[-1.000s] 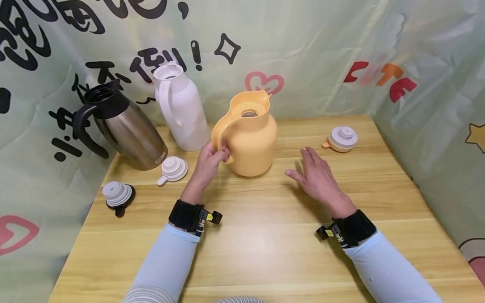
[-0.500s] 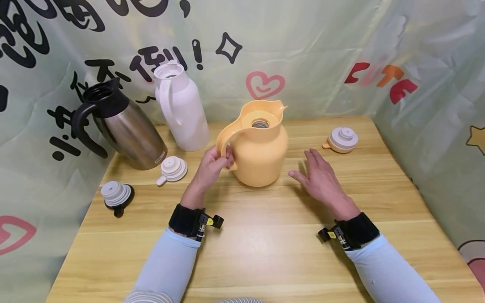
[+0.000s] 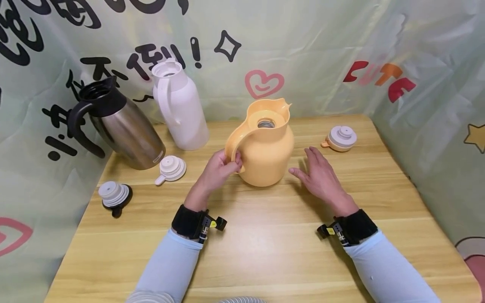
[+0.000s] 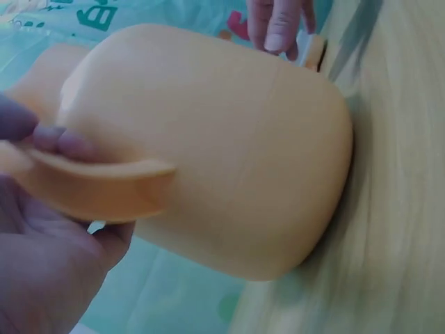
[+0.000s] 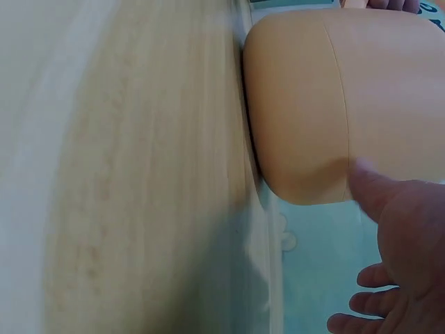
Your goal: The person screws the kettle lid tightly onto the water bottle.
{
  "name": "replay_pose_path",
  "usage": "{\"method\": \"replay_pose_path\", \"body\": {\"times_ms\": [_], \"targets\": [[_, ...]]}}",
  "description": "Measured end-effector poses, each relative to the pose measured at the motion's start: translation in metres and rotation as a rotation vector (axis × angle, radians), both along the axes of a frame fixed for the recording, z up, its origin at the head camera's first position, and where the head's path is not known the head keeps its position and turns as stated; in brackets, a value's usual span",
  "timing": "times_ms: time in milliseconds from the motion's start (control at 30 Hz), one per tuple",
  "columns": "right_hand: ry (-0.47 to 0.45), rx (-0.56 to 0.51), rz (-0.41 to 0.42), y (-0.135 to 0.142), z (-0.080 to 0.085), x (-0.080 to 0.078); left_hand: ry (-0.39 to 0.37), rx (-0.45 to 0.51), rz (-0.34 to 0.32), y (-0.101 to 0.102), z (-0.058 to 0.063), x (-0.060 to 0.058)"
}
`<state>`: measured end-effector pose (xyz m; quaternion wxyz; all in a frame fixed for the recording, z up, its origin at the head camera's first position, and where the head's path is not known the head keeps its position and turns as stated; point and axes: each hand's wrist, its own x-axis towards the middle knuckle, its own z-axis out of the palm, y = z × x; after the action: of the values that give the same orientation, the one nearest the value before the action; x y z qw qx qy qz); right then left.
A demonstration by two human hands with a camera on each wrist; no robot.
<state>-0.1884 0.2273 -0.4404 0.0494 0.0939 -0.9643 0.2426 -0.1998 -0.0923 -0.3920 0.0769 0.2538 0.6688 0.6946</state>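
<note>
In the head view a yellow-orange thermos jug [image 3: 267, 155] stands upright on the table, its top uncovered and its spout toward the back right. My left hand [image 3: 219, 171] grips the lower part of its handle; the left wrist view shows fingers curled round that handle [image 4: 104, 188]. To the jug's right, my right hand [image 3: 320, 176] hovers over the table with fingers extended and thumb toward the jug. It holds nothing, and in the head view a small gap separates it from the jug. A lid with an orange rim [image 3: 341, 139] lies beyond the right hand.
A steel jug with black top [image 3: 130, 130] and a white jug [image 3: 182, 109], both uncovered, stand at the back left. Before them lie a white lid [image 3: 171, 168] and a black-rimmed lid [image 3: 115, 195]. A printed curtain [image 3: 314, 63] borders the wooden table [image 3: 265, 252].
The yellow-orange jug has shifted right and slightly nearer, with my left hand on its handle. My right hand has hardly moved and keeps its fingers extended.
</note>
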Motion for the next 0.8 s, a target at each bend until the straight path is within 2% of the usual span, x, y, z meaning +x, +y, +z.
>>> {"method": "replay_pose_path", "body": {"times_ms": [100,200,367,467,667,800], "targets": [[-0.016,0.006,-0.018,0.004,0.003,-0.001,0.01,-0.097,-0.041,-0.001,0.004,0.001],[-0.024,0.003,-0.048,0.013,0.007,-0.004,0.024,-0.152,-0.017,-0.001,0.011,0.003],[0.02,-0.008,-0.109,0.039,0.012,-0.015,0.012,-0.124,0.097,0.011,0.016,0.007],[0.027,0.007,-0.152,0.056,0.013,-0.021,0.005,-0.153,0.181,0.018,0.014,0.009],[0.079,0.012,-0.302,0.084,0.014,-0.041,0.017,-0.18,0.316,0.022,0.014,0.012],[0.025,-0.03,-0.379,0.096,0.012,-0.055,0.049,-0.193,0.427,0.026,0.013,0.013]]}}
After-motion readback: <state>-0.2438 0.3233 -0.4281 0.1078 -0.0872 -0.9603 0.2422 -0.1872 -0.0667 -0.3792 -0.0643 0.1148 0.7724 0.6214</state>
